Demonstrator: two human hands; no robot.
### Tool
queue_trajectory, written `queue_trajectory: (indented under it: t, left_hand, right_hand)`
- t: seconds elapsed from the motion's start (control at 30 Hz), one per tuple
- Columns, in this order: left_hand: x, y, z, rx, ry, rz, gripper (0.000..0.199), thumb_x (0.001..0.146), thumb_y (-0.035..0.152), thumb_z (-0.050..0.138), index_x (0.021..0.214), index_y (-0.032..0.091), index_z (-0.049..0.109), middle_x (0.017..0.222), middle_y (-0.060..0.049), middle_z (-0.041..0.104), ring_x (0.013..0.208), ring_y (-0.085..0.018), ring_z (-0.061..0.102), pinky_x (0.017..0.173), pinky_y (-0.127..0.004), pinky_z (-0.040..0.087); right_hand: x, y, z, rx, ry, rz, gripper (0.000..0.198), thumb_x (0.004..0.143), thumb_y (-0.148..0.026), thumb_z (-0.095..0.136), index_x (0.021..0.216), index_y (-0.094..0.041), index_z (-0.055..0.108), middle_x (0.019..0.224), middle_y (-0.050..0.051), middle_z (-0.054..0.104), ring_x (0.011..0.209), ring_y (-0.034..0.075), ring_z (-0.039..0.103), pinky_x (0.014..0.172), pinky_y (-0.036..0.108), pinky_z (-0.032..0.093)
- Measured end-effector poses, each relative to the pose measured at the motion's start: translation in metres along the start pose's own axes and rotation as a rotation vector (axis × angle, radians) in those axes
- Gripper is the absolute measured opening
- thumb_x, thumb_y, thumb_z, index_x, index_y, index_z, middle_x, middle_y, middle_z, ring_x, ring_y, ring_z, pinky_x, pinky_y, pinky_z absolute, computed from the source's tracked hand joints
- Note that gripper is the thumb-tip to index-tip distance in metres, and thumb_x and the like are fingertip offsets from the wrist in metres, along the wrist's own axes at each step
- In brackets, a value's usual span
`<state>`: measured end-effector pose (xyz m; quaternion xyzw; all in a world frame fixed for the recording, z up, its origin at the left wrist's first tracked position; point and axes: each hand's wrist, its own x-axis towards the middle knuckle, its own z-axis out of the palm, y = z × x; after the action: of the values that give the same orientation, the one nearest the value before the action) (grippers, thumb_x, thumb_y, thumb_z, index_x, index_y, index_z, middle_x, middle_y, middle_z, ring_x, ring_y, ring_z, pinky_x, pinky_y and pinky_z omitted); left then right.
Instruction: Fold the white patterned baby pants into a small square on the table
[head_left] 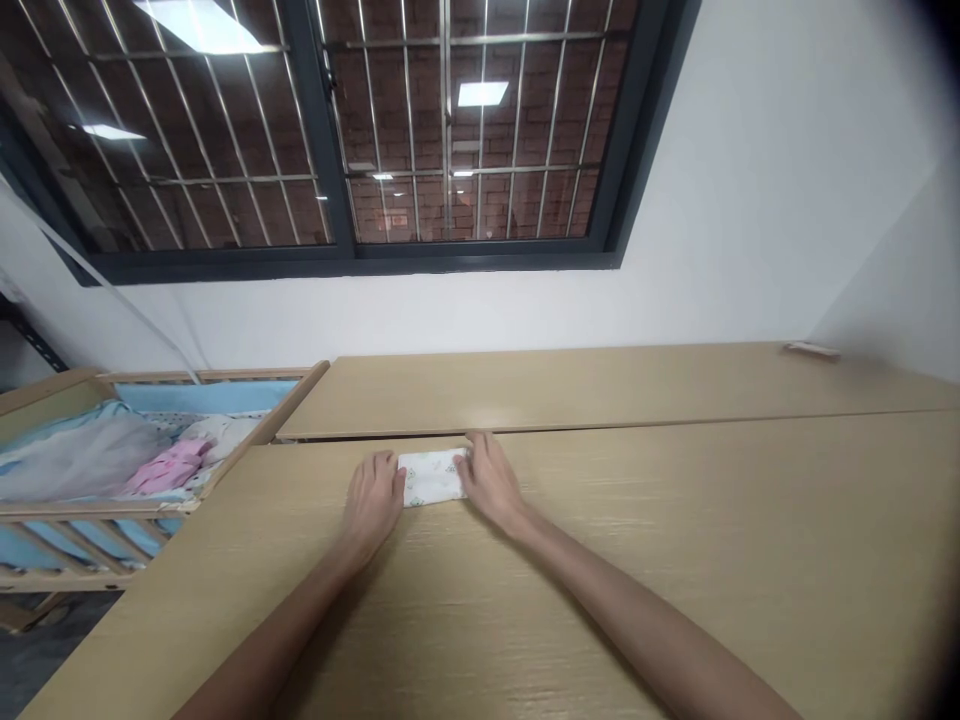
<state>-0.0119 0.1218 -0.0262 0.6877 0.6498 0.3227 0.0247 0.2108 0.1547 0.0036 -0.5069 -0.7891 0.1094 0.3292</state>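
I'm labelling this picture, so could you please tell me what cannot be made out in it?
Head view:
White patterned piece: underside hidden by its own top.
Far-right pale object: too small to identify.
Crib: left end cut off by the frame.
Table: near edge cut off below.

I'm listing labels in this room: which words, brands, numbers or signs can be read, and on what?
No text can be read.
White patterned item between left hand and right hand: printed marks, too small to make out.
Window: blurred patches in the glass, nothing legible.
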Motion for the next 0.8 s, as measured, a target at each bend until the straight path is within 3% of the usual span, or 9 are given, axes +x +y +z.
queue_trajectory:
  t: [0.1, 0.2, 0.4, 0.63, 0.8]
  left_hand:
    - [-0.008, 0.016, 0.005, -0.027, 0.033, 0.176, 0.057, 0.101, 0.044, 0.034, 0.147, 0.01, 0.03, 0.15, -0.021, 0.04, 0.141, -0.029, 0.035, 0.114, -0.048, 0.032]
    - [-0.015, 0.03, 0.016, -0.031, -0.066, 0.351, 0.068, 0.102, 0.049, 0.029, 0.156, 0.009, 0.014, 0.16, -0.019, 0.025, 0.15, -0.028, 0.019, 0.121, -0.049, 0.024]
    - [-0.016, 0.017, 0.026, 0.124, -0.24, 0.344, 0.07, 0.104, 0.053, 0.019, 0.159, 0.012, 0.003, 0.164, -0.015, 0.016, 0.152, -0.025, 0.012, 0.122, -0.049, 0.022]
    - [-0.016, -0.011, 0.025, 0.225, -0.195, 0.382, 0.073, 0.103, 0.056, 0.022, 0.157, 0.007, 0.012, 0.161, -0.019, 0.022, 0.151, -0.029, 0.014, 0.121, -0.048, 0.025]
    - [-0.019, -0.01, 0.023, 0.245, -0.124, 0.376, 0.077, 0.102, 0.056, 0.026, 0.154, 0.0, 0.018, 0.16, -0.026, 0.021, 0.151, -0.034, 0.015, 0.12, -0.052, 0.025]
  right_hand:
    - [-0.009, -0.017, 0.001, -0.143, -0.067, -0.337, 0.053, 0.099, -0.032, 0.039, 0.147, -0.01, 0.039, 0.153, 0.019, 0.039, 0.143, 0.029, 0.033, 0.116, 0.046, 0.028]
    - [-0.013, -0.023, 0.013, -0.235, -0.206, -0.483, 0.062, 0.096, -0.029, 0.043, 0.153, -0.008, 0.032, 0.159, 0.018, 0.031, 0.149, 0.028, 0.022, 0.121, 0.046, 0.019]
    - [-0.011, -0.007, 0.029, -0.286, -0.272, -0.441, 0.058, 0.1, -0.032, 0.036, 0.153, -0.009, 0.035, 0.159, 0.016, 0.031, 0.151, 0.027, 0.021, 0.123, 0.047, 0.015]
    - [-0.014, 0.011, 0.014, -0.2, -0.295, -0.34, 0.061, 0.105, -0.042, 0.023, 0.155, -0.007, 0.03, 0.161, 0.014, 0.027, 0.152, 0.023, 0.017, 0.124, 0.044, 0.015]
    - [-0.014, 0.013, 0.005, -0.163, -0.282, -0.392, 0.063, 0.104, -0.045, 0.029, 0.154, -0.007, 0.032, 0.162, 0.017, 0.023, 0.152, 0.025, 0.014, 0.123, 0.046, 0.015]
